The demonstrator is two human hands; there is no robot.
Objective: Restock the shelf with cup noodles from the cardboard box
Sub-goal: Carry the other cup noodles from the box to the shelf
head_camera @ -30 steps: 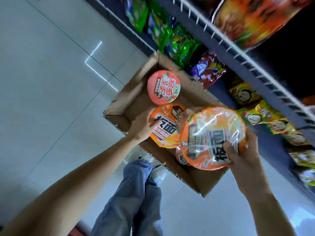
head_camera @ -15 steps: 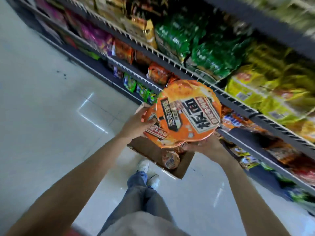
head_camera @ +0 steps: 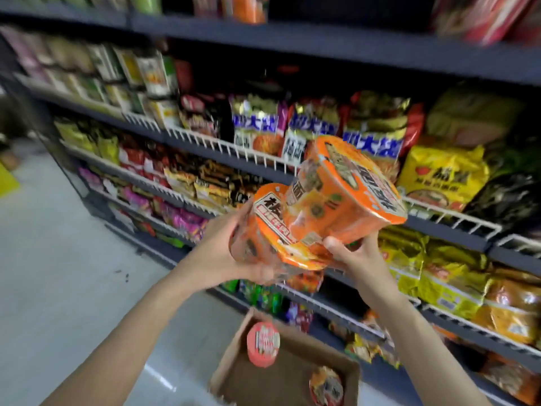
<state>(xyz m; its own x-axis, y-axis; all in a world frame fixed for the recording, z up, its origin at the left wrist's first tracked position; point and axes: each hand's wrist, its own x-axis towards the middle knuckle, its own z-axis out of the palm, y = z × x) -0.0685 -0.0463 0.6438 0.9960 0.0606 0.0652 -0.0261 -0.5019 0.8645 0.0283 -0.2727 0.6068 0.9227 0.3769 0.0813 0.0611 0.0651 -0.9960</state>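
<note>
I hold two orange cup noodle bowls in front of the shelves. My left hand point(head_camera: 222, 253) grips the lower orange bowl point(head_camera: 263, 230) from its left side and underside. My right hand point(head_camera: 355, 256) holds the upper orange bowl point(head_camera: 348, 189) from below, tilted with its lid facing right. The two bowls touch. Below them the open cardboard box point(head_camera: 234, 356) stands on the floor with a pink-lidded cup point(head_camera: 263, 344) and an orange-lidded cup point(head_camera: 326, 386) inside.
Dark shelves point(head_camera: 351, 42) with white wire rails point(head_camera: 240, 150) run across the view, packed with noodle packets in yellow, blue and red. A pale tiled floor point(head_camera: 58, 244) lies to the left of the box.
Both hands lifted the two orange bowls out of the box and up to shelf height. My view rose from the box to the shelves.
</note>
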